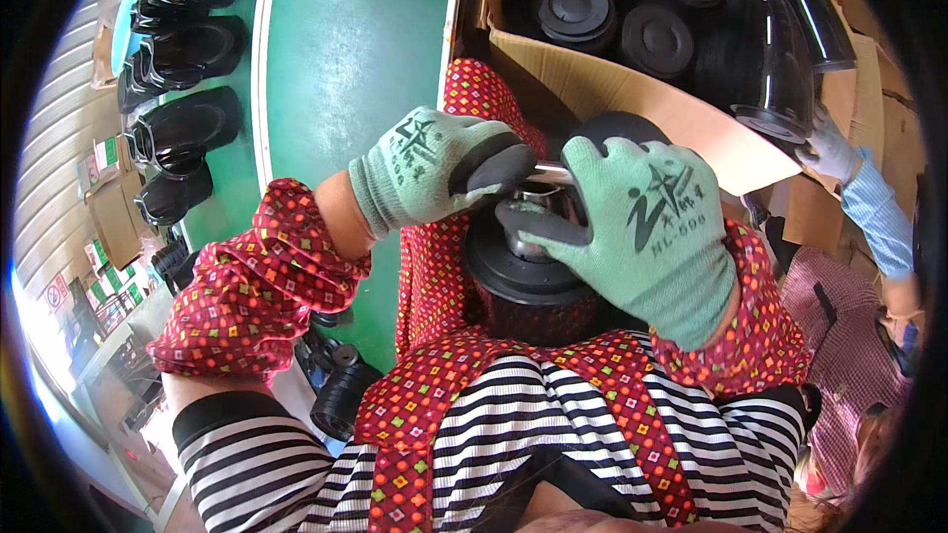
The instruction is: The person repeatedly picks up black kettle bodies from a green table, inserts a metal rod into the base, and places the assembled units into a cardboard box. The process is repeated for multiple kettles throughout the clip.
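Both gloved hands over black round part (523, 281) braced in lap – left hand (425, 170) fingers pinched on shiny metal piece (551, 174), right hand (647, 232) curled around part's top, steadying; cardboard box (632, 89) of similar parts far right

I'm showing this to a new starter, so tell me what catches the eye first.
Two green-gloved hands meet at the centre: the left hand and right hand both grip a shiny metal piece on top of a round black part held in the lap. Behind them, upper right, a cardboard box holds more black parts.
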Demonstrator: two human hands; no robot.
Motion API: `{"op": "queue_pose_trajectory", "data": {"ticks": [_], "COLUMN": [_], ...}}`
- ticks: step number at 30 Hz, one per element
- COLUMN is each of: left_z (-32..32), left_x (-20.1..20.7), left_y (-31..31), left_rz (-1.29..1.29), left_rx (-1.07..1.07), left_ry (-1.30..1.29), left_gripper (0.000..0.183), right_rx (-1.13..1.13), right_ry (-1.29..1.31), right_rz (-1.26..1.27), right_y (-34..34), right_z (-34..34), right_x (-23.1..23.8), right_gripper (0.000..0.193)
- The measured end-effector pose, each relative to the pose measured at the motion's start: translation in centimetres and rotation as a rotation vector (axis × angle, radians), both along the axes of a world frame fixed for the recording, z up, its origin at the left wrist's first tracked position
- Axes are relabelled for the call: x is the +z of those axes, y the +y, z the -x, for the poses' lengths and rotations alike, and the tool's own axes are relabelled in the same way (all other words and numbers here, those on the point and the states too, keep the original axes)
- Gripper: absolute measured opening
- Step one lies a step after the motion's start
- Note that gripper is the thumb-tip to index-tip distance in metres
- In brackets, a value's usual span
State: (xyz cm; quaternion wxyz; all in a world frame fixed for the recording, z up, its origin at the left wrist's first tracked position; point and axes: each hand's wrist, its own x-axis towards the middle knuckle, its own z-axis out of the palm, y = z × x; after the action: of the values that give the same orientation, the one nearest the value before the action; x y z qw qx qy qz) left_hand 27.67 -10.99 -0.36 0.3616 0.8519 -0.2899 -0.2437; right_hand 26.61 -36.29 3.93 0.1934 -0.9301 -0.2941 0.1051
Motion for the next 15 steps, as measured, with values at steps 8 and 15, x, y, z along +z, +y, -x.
{"op": "queue_pose_trajectory", "data": {"ticks": [8, 15], "left_z": [3.1, 13.5], "left_x": [-1.5, -7.9], "left_y": [2.3, 10.1], "left_rz": [0.242, 0.186], "left_rx": [0.573, 1.225], "left_ry": [0.091, -0.083], "left_gripper": [0.028, 0.024], "right_rx": [0.038, -0.112], "right_ry": [-0.21, 0.229], "right_rz": [-0.661, -0.903], "right_y": [-2.2, -5.2], "right_z": [-1.7, 2.3], "right_x": [0.0, -1.6], "right_gripper": [0.046, 0.03]}}
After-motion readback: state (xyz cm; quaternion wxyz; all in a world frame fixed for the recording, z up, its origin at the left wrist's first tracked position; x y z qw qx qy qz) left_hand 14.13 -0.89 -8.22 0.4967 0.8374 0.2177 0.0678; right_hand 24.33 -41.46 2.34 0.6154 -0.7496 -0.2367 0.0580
